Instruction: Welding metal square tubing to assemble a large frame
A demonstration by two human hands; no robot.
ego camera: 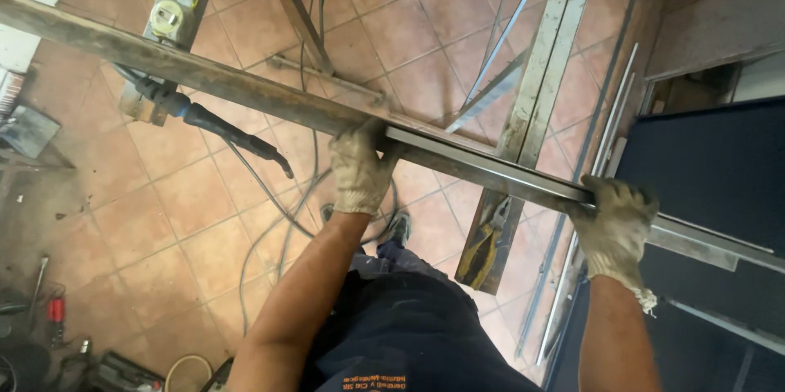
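A long rusty steel bar (204, 77) runs from upper left to lower right across metal trestles. A cleaner, thinner steel strip (482, 165) lies along its right half. My left hand (360, 167), in a dirty work glove, grips the bar where the strip begins. Farther down near the lower right, my gloved right hand (615, 224) is closed around the bar and strip together. A welding torch (221, 126) with its cable hangs just below the bar to the left of my left hand.
Yellow-handled pliers (488, 243) rest on a trestle beam (536, 89). A tape measure (166, 17) sits on the left trestle. Thin rods (605, 138) lean at right beside a dark blue panel (711, 171). Tools litter the tiled floor at lower left (49, 310).
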